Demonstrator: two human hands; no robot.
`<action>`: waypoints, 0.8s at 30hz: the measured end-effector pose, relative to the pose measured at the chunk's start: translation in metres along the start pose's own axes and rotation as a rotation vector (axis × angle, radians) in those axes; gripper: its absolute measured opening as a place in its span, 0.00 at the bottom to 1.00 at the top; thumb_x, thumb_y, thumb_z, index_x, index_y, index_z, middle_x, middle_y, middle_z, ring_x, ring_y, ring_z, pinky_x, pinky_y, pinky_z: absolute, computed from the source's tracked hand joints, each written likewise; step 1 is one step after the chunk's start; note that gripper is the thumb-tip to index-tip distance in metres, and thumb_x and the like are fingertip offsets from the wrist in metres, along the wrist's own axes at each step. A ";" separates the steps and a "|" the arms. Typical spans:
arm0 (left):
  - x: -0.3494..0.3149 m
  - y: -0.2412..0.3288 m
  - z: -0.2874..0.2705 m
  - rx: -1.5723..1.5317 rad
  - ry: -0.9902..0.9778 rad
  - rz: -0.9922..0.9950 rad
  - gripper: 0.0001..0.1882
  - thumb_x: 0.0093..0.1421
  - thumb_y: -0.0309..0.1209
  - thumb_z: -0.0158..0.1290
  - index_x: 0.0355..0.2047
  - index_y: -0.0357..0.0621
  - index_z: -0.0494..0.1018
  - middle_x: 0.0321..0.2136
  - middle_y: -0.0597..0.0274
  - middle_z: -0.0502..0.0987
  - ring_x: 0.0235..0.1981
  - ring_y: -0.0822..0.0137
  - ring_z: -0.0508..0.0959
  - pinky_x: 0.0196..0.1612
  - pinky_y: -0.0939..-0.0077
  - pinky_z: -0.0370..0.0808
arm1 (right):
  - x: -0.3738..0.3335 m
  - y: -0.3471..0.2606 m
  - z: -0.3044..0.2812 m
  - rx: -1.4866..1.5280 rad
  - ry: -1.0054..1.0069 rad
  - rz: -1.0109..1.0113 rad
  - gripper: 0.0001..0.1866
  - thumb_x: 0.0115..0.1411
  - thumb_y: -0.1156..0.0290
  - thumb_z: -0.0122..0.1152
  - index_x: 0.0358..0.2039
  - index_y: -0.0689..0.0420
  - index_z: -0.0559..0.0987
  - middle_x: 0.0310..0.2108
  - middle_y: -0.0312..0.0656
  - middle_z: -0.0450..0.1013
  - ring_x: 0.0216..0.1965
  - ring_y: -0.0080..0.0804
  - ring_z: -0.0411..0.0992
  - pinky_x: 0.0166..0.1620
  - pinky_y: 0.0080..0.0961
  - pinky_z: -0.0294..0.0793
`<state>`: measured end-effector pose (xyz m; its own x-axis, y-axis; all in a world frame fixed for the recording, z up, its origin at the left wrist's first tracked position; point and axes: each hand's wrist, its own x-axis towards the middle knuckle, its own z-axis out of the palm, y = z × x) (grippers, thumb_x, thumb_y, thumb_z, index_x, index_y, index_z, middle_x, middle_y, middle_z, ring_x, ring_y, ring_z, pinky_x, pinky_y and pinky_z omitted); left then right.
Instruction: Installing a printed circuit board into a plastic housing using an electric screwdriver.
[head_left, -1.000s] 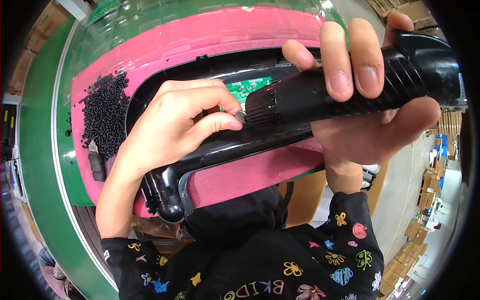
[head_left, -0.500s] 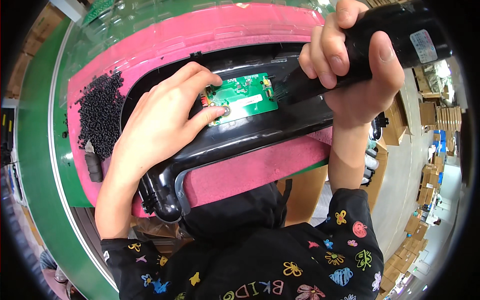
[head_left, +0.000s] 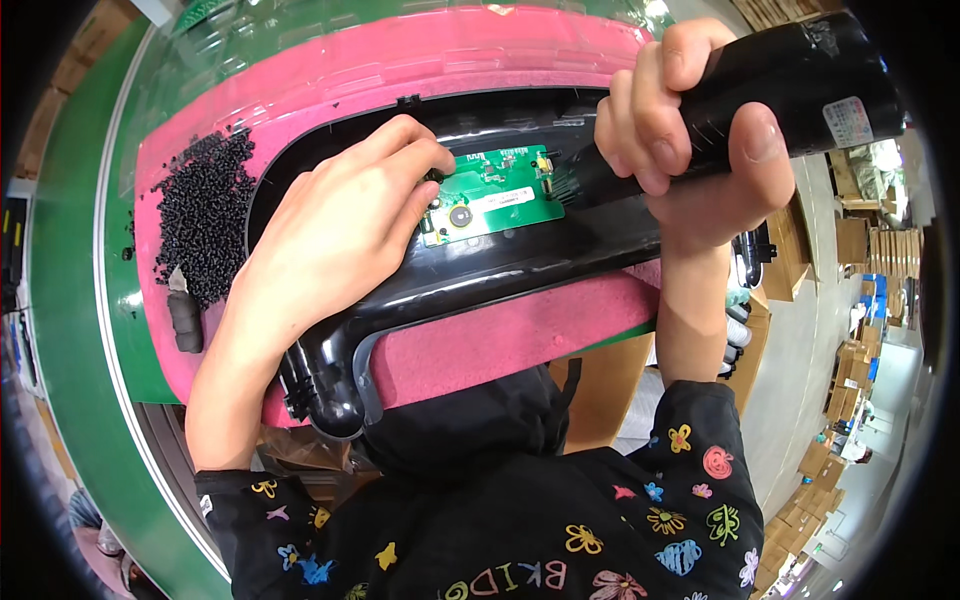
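A green circuit board [head_left: 490, 197] lies inside a long black plastic housing [head_left: 480, 272] with a curved left end. Over the board's left edge is my left hand [head_left: 335, 215], thumb and forefinger brought together. A small dark spot shows at their tips; what they pinch, if anything, cannot be made out. My right hand [head_left: 690, 140] wraps round a thick black electric screwdriver [head_left: 790, 85] with a pale label near its back end. The tool slants down leftward toward the board's right edge, and its tip is hard to see against the dark housing.
A heap of small black screws [head_left: 203, 215] lies left of the housing on a pink mat [head_left: 460, 365]. Below it rests a short dark taped piece [head_left: 185, 320]. Clear plastic trays [head_left: 400, 50] stand along the far side. Cardboard boxes [head_left: 855, 240] are stacked at the right.
My left thumb has left the round part on the board and closed up against the forefinger at the board's upper left. My right hand and the screwdriver have shifted slightly downward.
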<state>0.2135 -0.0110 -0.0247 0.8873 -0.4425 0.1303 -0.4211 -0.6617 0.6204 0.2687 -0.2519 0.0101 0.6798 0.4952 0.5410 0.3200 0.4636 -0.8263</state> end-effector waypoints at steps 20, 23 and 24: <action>0.004 -0.031 -0.027 0.394 0.196 -0.031 0.12 0.53 0.29 0.61 0.35 0.35 0.75 0.33 0.46 0.80 0.39 0.46 0.79 0.42 0.55 0.75 | 0.008 -0.002 -0.025 0.334 0.674 0.110 0.25 0.60 0.61 0.69 0.49 0.59 0.68 0.32 0.36 0.70 0.34 0.32 0.71 0.44 0.35 0.73; 0.003 -0.016 -0.031 0.366 0.035 -0.071 0.11 0.54 0.32 0.61 0.30 0.35 0.75 0.28 0.46 0.79 0.35 0.44 0.79 0.39 0.53 0.75 | 0.008 -0.012 -0.024 0.377 0.946 0.103 0.14 0.60 0.71 0.64 0.40 0.60 0.68 0.39 0.43 0.67 0.45 0.35 0.67 0.56 0.51 0.72; 0.003 -0.012 -0.031 0.340 -0.023 -0.096 0.11 0.53 0.33 0.61 0.30 0.36 0.76 0.28 0.46 0.79 0.36 0.45 0.79 0.38 0.54 0.74 | 0.008 -0.011 -0.024 0.327 1.035 0.090 0.13 0.60 0.71 0.63 0.40 0.60 0.68 0.40 0.43 0.65 0.48 0.35 0.66 0.58 0.56 0.70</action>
<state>0.2272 0.0144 -0.0079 0.9229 -0.3797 0.0638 -0.3782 -0.8630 0.3350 0.2867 -0.2707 0.0203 0.9672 -0.2507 -0.0398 0.1545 0.7059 -0.6913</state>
